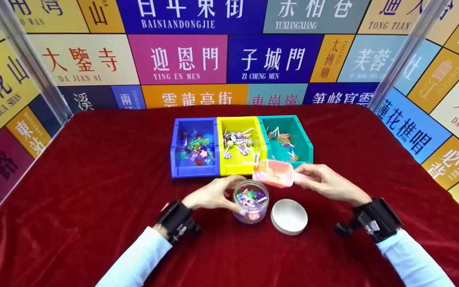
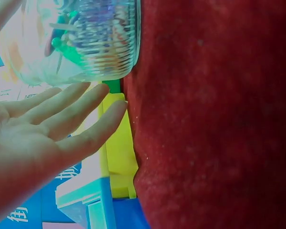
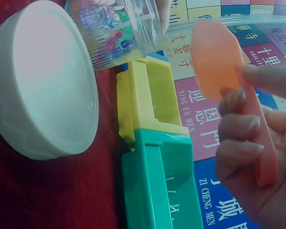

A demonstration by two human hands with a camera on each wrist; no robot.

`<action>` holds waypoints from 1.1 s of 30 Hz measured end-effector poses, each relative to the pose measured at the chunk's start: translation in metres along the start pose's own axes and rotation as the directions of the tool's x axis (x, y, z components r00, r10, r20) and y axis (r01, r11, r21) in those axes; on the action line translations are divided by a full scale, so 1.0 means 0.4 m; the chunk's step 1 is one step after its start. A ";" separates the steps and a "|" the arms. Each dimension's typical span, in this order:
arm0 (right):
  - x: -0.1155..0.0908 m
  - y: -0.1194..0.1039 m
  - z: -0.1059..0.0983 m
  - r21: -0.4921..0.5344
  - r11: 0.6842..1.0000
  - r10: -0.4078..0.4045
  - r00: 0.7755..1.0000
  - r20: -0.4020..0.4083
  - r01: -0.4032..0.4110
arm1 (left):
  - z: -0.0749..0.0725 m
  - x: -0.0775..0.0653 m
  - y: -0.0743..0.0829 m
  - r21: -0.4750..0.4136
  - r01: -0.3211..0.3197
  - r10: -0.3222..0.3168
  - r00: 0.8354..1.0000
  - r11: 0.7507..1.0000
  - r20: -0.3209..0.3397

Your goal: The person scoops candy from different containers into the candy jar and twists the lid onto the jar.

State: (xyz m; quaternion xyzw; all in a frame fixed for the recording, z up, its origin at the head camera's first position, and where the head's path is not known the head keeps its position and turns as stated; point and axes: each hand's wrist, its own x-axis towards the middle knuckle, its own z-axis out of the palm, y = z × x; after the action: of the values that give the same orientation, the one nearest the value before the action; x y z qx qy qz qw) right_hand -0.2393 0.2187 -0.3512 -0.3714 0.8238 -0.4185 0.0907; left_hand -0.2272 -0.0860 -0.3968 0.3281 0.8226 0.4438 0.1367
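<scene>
A clear glass jar [image 1: 251, 203] holding colourful candies stands on the red cloth. My left hand [image 1: 217, 195] is around its left side, thumb in front and fingers toward the back; the left wrist view shows those fingers [image 2: 76, 114] fairly straight along the glass. My right hand [image 1: 331, 183] grips the handle of a pink scoop [image 3: 214, 62]. In the head view the scoop is above and just right of the jar's mouth, tilted, with pale candy and a lollipop stick in it. Right of the jar lies a round whitish lid [image 1: 289, 216].
Three joined bins stand behind the jar: a blue bin [image 1: 195, 172] with shiny wrapped candies, a yellow bin [image 1: 233, 169] with lollipops, and a green bin [image 1: 306, 147] with a few lollipops. Red cloth [image 1: 94, 179] covers the table. Printed panels [image 1: 177, 59] stand behind it.
</scene>
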 end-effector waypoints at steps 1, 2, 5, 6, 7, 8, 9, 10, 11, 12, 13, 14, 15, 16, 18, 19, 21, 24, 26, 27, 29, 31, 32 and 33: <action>-0.002 -0.009 0.000 -0.011 1.000 -0.004 1.000 0.025 0.004 | 0.002 0.001 -0.001 0.010 -0.005 0.005 1.000 1.000 0.001; -0.003 -0.011 -0.001 -0.026 1.000 -0.001 0.999 0.044 0.002 | 0.004 0.002 -0.002 0.023 -0.008 0.008 1.000 1.000 0.001; -0.007 -0.009 -0.003 -0.049 0.998 -0.027 0.995 0.094 0.031 | 0.008 0.005 -0.005 0.067 -0.019 0.019 1.000 0.998 -0.003; -0.008 -0.001 -0.004 -0.053 0.998 -0.033 0.994 0.105 0.039 | 0.009 0.006 -0.005 0.076 -0.020 0.021 1.000 0.997 -0.006; -0.009 -0.001 -0.005 -0.054 0.998 -0.036 0.993 0.115 0.042 | 0.010 0.006 -0.005 0.081 -0.022 0.023 1.000 0.996 -0.008; -0.009 0.007 -0.006 -0.056 0.997 -0.043 0.992 0.122 0.050 | 0.010 0.006 -0.004 0.086 -0.021 0.021 1.000 0.996 -0.008; -0.010 0.006 -0.006 -0.057 0.996 -0.054 0.990 0.130 0.062 | 0.010 0.006 -0.004 0.089 -0.022 0.023 1.000 0.996 -0.008; -0.009 0.006 -0.007 -0.060 0.996 -0.057 0.989 0.135 0.065 | 0.010 0.006 -0.003 0.090 -0.022 0.023 1.000 0.996 -0.008; -0.009 0.005 -0.008 -0.066 0.995 -0.059 0.988 0.140 0.069 | 0.011 0.006 -0.003 0.091 -0.025 0.026 1.000 0.996 -0.010; -0.008 0.003 -0.009 -0.080 0.994 -0.068 0.987 0.143 0.080 | 0.010 0.006 -0.002 0.092 -0.023 0.025 1.000 0.996 -0.012; -0.007 0.000 -0.010 -0.096 0.992 -0.073 0.987 0.144 0.088 | 0.010 0.006 -0.001 0.091 -0.022 0.024 1.000 0.996 -0.013; -0.006 -0.004 -0.012 -0.116 0.989 -0.078 0.986 0.146 0.095 | 0.010 0.006 0.000 0.091 -0.021 0.022 1.000 0.996 -0.013; -0.005 -0.009 -0.015 -0.133 0.986 -0.077 0.986 0.148 0.097 | 0.010 0.006 0.000 0.090 -0.020 0.021 1.000 0.996 -0.013; -0.004 -0.015 -0.017 -0.152 0.984 -0.073 0.986 0.150 0.096 | 0.010 0.005 0.001 0.087 -0.017 0.018 1.000 0.996 -0.012; -0.001 -0.026 -0.023 -0.190 0.977 -0.062 0.986 0.153 0.091 | 0.011 0.006 0.001 0.084 -0.012 0.013 1.000 0.996 -0.010; 0.001 -0.032 -0.025 -0.206 0.975 -0.050 0.987 0.156 0.082 | 0.011 0.006 0.001 0.087 -0.010 0.011 1.000 0.996 -0.010; 0.004 -0.041 -0.030 -0.232 0.970 -0.032 0.986 0.163 0.070 | 0.011 0.007 0.000 0.090 -0.007 0.008 1.000 0.996 -0.010; 0.007 -0.053 -0.035 -0.266 0.962 -0.015 0.986 0.167 0.060 | 0.011 0.009 0.000 0.094 0.000 0.001 1.000 0.996 -0.010; 0.009 -0.060 -0.037 -0.285 0.956 -0.012 0.986 0.167 0.061 | 0.011 0.009 -0.001 0.090 0.004 -0.003 1.000 0.996 -0.008; 0.010 -0.064 -0.038 -0.296 0.953 -0.013 0.986 0.167 0.063 | 0.011 0.009 -0.001 0.087 0.005 -0.004 1.000 0.996 -0.007; 0.013 -0.073 -0.039 -0.319 0.945 -0.013 0.986 0.164 0.065 | 0.011 0.010 -0.002 0.092 0.006 -0.006 1.000 0.996 -0.007; 0.016 -0.083 -0.038 -0.343 0.937 -0.013 0.987 0.160 0.068 | 0.011 0.010 -0.003 0.094 0.005 -0.004 1.000 0.996 -0.008; 0.017 -0.088 -0.038 -0.357 0.932 -0.014 0.987 0.157 0.070 | 0.011 0.010 -0.003 0.097 0.004 -0.004 1.000 0.995 -0.007; 0.019 -0.093 -0.037 -0.371 0.925 -0.018 0.988 0.155 0.075 | 0.011 0.010 -0.002 0.099 0.005 -0.004 1.000 0.995 -0.007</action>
State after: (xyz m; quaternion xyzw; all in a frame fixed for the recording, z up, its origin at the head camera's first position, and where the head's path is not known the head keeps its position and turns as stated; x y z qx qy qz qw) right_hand -0.2316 0.2087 -0.3124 -0.4315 0.8706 -0.2261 0.0691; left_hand -0.2285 -0.0809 -0.3998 0.3311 0.8449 0.4031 0.1186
